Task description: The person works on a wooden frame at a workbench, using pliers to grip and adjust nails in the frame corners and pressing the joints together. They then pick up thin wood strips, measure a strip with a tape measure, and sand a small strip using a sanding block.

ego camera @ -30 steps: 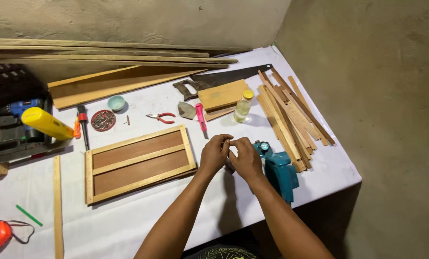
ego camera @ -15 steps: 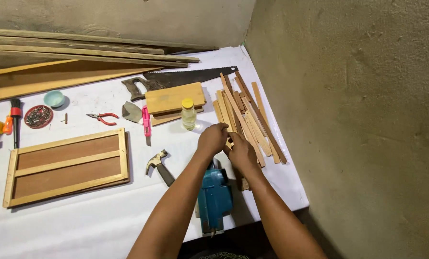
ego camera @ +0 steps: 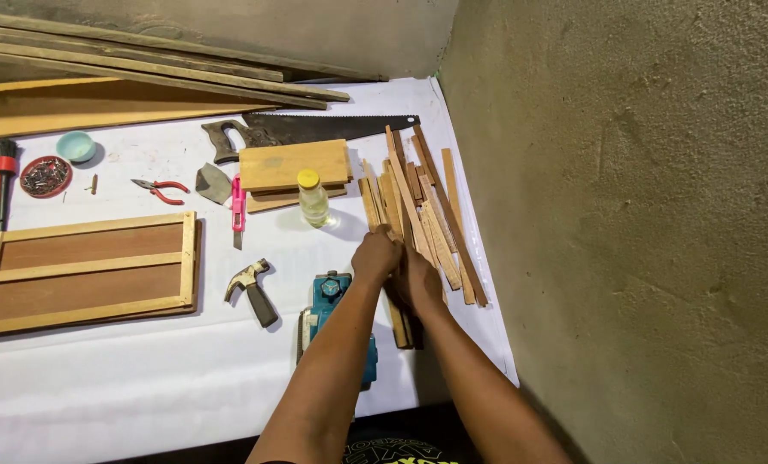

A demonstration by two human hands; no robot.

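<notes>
Wood frame [ego camera: 88, 273] lies far left on the white table [ego camera: 100, 378], a hammer [ego camera: 252, 290] and teal power planer [ego camera: 332, 322] further right; left hand [ego camera: 375, 256] and right hand [ego camera: 414, 279], both closed around thin slats, meet at the pile of wooden strips [ego camera: 423, 215], a glue bottle [ego camera: 313, 198] at ten o'clock

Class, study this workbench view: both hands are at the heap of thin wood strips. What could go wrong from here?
1. The wood strips lie loosely crossed; pulling one with the left hand and right hand may scatter others off the table edge.
2. The small bottle stands close by and could be knocked over.
</notes>
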